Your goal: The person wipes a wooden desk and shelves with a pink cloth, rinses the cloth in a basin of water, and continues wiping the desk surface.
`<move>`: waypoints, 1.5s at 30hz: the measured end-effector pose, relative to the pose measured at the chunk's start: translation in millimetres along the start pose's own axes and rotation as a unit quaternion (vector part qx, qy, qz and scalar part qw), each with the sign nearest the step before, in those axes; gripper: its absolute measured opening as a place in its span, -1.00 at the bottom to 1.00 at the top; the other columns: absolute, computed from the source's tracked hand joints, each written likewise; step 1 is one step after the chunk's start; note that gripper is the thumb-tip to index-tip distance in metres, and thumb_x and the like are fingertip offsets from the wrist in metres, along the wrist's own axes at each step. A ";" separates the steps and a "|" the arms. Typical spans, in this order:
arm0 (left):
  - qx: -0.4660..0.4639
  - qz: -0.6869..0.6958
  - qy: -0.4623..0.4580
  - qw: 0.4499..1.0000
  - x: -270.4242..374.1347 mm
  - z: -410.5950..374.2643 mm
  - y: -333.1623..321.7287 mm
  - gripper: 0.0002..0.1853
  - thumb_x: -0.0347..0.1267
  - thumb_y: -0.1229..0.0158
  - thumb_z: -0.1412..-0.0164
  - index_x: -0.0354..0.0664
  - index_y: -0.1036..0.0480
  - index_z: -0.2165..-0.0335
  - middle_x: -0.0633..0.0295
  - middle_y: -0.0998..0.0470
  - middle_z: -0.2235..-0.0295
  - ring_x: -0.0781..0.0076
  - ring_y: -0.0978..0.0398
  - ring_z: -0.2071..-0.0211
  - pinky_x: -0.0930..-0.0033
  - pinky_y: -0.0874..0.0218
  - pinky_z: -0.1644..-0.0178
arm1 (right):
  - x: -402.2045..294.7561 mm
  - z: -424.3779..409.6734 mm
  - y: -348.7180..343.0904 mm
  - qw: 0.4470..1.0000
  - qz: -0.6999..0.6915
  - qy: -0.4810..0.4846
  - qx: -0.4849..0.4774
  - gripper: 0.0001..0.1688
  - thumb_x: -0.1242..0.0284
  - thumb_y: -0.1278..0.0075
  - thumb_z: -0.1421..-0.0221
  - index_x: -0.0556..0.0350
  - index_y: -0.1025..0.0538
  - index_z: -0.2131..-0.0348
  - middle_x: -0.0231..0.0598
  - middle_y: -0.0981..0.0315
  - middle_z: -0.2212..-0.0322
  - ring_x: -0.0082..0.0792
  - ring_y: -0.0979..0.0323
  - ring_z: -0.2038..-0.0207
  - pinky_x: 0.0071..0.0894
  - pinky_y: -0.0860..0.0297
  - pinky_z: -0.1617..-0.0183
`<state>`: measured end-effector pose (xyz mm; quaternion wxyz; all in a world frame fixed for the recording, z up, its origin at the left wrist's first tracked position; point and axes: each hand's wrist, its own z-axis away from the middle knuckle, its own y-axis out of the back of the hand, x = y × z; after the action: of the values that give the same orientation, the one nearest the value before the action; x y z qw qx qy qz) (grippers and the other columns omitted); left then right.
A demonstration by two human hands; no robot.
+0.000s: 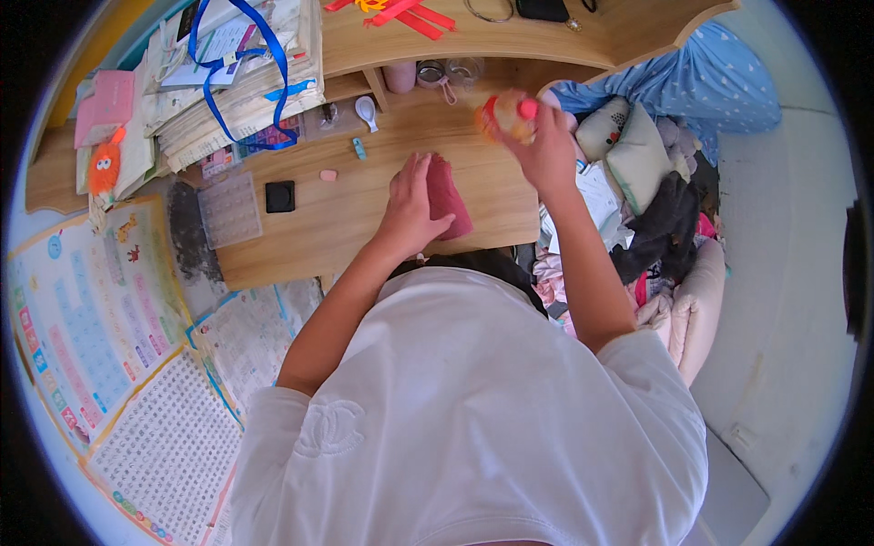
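Observation:
My left hand (407, 208) lies against the left edge of a dark red folded cloth (450, 201) on the wooden desk (355, 239). Its fingers are stretched out and the thumb stands away over the cloth's lower part. Raised above the desk's right side, my right hand (548, 151) grips a rounded tan and red object (506, 117) with a bright pink knob. Motion blur hides its exact kind. Part of its near side is covered by my fingers.
A black square case (280, 196), a pink eraser-like piece (328, 175), a small blue item (359, 148) and a white spoon (367, 112) lie on the desk's left. A stack of books (239, 102) rises behind them. Cushions (642, 157) and clothes crowd the right. A shelf (471, 51) overhangs the back.

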<state>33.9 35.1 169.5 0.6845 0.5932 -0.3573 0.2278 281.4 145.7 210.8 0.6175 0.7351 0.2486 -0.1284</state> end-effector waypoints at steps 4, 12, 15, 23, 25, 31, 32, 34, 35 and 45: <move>0.010 -0.026 0.025 0.999 -24.0 24.5 -9.6 0.13 -0.35 -0.47 0.01 -0.24 0.08 -0.37 -0.31 0.00 -0.36 -0.38 -0.03 -0.34 -0.15 0.03 -0.41 | 4.5 -54.0 -27.2 0.992 0.117 -0.033 0.036 -0.11 0.04 -0.31 -0.04 -0.02 -0.30 -0.21 0.11 -0.45 0.02 0.18 -0.55 0.12 0.07 -0.53 0.13; 0.004 -0.078 0.119 0.990 -56.9 75.2 -0.2 0.08 -0.36 -0.44 0.00 -0.27 0.05 -0.35 -0.33 0.04 -0.34 -0.44 -0.02 -0.31 -0.20 -0.01 -0.38 | 67.9 -113.1 -101.4 0.964 0.237 0.000 0.118 -0.12 -0.17 -0.18 -0.08 0.04 -0.38 -0.13 0.13 -0.55 0.12 0.19 -0.57 0.13 0.15 -0.54 0.15; 0.009 -0.091 0.139 0.986 -68.4 85.3 0.6 0.08 -0.36 -0.44 0.00 -0.27 0.05 -0.35 -0.32 0.03 -0.33 -0.43 -0.01 -0.31 -0.20 -0.03 -0.38 | 74.1 -125.4 -105.2 0.974 0.218 -0.026 0.061 -0.15 -0.24 -0.10 -0.12 0.04 -0.46 -0.09 0.08 -0.59 0.12 0.10 -0.59 0.09 0.09 -0.54 0.08; 0.002 -0.105 0.155 0.982 -77.5 92.9 7.6 0.04 -0.39 -0.44 0.01 -0.26 0.01 -0.32 -0.31 0.03 -0.33 -0.44 -0.04 -0.29 -0.19 -0.07 -0.36 | 53.4 -145.3 -91.0 0.948 0.316 -0.034 -0.007 -0.17 -0.27 0.11 -0.25 -0.10 -0.50 -0.19 -0.18 -0.51 -0.14 -0.10 -0.49 -0.15 -0.05 -0.47 -0.14; 0.001 -0.112 0.145 0.983 -78.6 92.9 9.1 0.02 -0.39 -0.44 0.02 -0.26 -0.01 -0.31 -0.31 0.03 -0.32 -0.45 -0.06 -0.28 -0.20 -0.08 -0.35 | 58.4 -143.8 -95.2 0.924 0.382 0.021 0.001 -0.19 -0.25 0.12 -0.27 -0.09 -0.50 -0.19 -0.20 -0.47 -0.17 -0.12 -0.46 -0.19 -0.06 -0.45 -0.16; -0.009 -0.119 0.128 0.985 -82.5 84.9 4.7 -0.04 -0.39 -0.42 0.01 -0.27 -0.06 -0.28 -0.29 -0.02 -0.30 -0.45 -0.08 -0.27 -0.19 -0.11 -0.34 | 77.1 -151.7 -99.6 0.930 0.364 -0.030 -0.024 -0.33 -0.07 0.07 -0.32 -0.05 -0.51 -0.17 -0.15 -0.45 -0.18 -0.06 -0.44 -0.20 -0.07 -0.45 -0.15; -0.015 -0.127 0.128 0.984 -84.7 84.4 3.4 -0.04 -0.38 -0.42 0.01 -0.27 -0.07 -0.28 -0.29 -0.02 -0.30 -0.44 -0.08 -0.27 -0.19 -0.12 -0.33 | 72.6 -151.6 -96.6 0.935 0.351 -0.048 -0.029 -0.36 -0.03 0.05 -0.32 -0.04 -0.52 -0.16 -0.12 -0.46 -0.17 -0.05 -0.44 -0.20 -0.07 -0.45 -0.15; -0.023 -0.147 0.136 0.980 -92.5 89.7 2.3 -0.06 -0.37 -0.42 0.01 -0.27 -0.08 -0.27 -0.27 -0.03 -0.31 -0.43 -0.08 -0.27 -0.20 -0.15 -0.31 | 49.5 -141.8 -82.5 0.942 0.326 -0.061 -0.046 -0.42 0.06 0.00 -0.30 -0.03 -0.51 -0.15 -0.06 -0.44 -0.17 -0.04 -0.41 -0.20 -0.07 -0.44 -0.16; -0.030 -0.145 0.145 0.978 -96.0 91.7 0.9 -0.07 -0.36 -0.42 0.01 -0.24 -0.10 -0.26 -0.25 -0.03 -0.31 -0.43 -0.09 -0.27 -0.20 -0.17 -0.31 | 39.0 -129.0 -74.9 0.945 0.315 -0.068 -0.055 -0.44 0.11 -0.02 -0.29 -0.03 -0.51 -0.15 -0.03 -0.42 -0.17 -0.03 -0.40 -0.20 -0.06 -0.43 -0.16; -0.156 -0.281 0.297 0.899 -120.0 104.7 -3.3 -0.04 -0.29 -0.31 -0.10 0.06 -0.04 -0.40 -0.03 0.17 -0.45 -0.49 0.04 -0.37 -0.50 -0.15 -0.25 | 5.1 128.4 -151.3 0.923 0.099 0.281 -0.245 -0.17 0.13 -0.01 -0.25 0.01 -0.20 -0.38 -0.12 -0.03 -0.41 0.02 -0.08 -0.39 0.02 -0.16 -0.38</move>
<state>-63.5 -54.2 80.5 0.8781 0.4593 0.0130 0.1333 221.6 39.2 54.4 0.6929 0.5876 0.3614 0.2098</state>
